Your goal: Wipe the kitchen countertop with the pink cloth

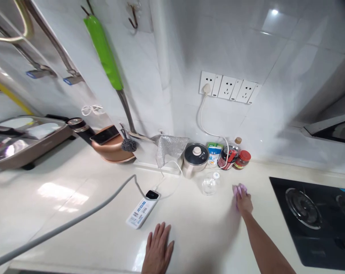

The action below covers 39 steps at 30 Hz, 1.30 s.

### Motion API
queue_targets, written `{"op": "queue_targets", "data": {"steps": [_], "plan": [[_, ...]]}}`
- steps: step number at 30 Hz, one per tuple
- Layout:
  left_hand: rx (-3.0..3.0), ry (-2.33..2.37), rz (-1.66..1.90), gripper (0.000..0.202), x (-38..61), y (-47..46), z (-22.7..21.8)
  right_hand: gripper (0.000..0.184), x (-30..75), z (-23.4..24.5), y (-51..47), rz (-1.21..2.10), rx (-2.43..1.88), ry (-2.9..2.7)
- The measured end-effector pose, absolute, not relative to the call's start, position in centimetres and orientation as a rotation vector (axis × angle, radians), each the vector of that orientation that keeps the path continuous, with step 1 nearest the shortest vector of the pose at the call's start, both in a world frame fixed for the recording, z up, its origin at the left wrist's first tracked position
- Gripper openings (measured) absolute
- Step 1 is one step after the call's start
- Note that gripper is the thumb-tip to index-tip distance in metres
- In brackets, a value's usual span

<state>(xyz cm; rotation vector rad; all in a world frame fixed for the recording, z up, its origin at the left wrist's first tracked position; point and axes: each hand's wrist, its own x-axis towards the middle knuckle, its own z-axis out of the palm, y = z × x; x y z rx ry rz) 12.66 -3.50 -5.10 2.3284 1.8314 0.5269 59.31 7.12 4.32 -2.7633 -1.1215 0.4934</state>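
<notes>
My right hand [244, 203] is closed on a pinkish-purple cloth [239, 189] and presses it to the cream countertop [201, 232], left of the stove. Flat on the counter near its front edge lies my left hand [158, 249], fingers stretched out and holding nothing. Just beyond it is a white power bank [142, 211] with a dark display end and cables. A clear glass jar or bottle [209, 185] stands to the left of the cloth. Part of the cloth is hidden under my right fingers.
Along the wall stand a small electric pot [195, 156], seasoning packets [214, 154] and a red-lidded jar [242, 159]. A black gas stove [317, 224] is at right. A grey cable [75, 219] crosses the left counter, near a copper-coloured pan [112, 148] and a lidded electric pan [32, 146].
</notes>
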Motion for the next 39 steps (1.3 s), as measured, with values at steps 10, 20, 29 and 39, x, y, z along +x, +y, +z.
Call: {"op": "queue_targets", "data": {"steps": [10, 20, 29, 39], "plan": [[2.529, 1.857, 0.591, 0.053, 11.9, -3.9, -6.5, 0.058, 52.0, 6.0, 17.0, 0.543, -2.541, -1.701], [2.478, 1.826, 0.669, 0.055, 11.9, -3.4, -7.1, 0.053, 48.5, 1.5, 1.9, 0.578, -2.233, -1.513], [2.416, 1.833, 0.616, 0.054, 12.3, -3.0, -6.7, 0.063, 37.4, 0.3, -1.9, 0.963, -1.819, -1.236], [2.183, 1.838, 0.435, 0.060, 18.9, -1.7, -2.4, 0.112, 45.3, 3.9, 2.1, 0.721, -1.808, -0.719]]}}
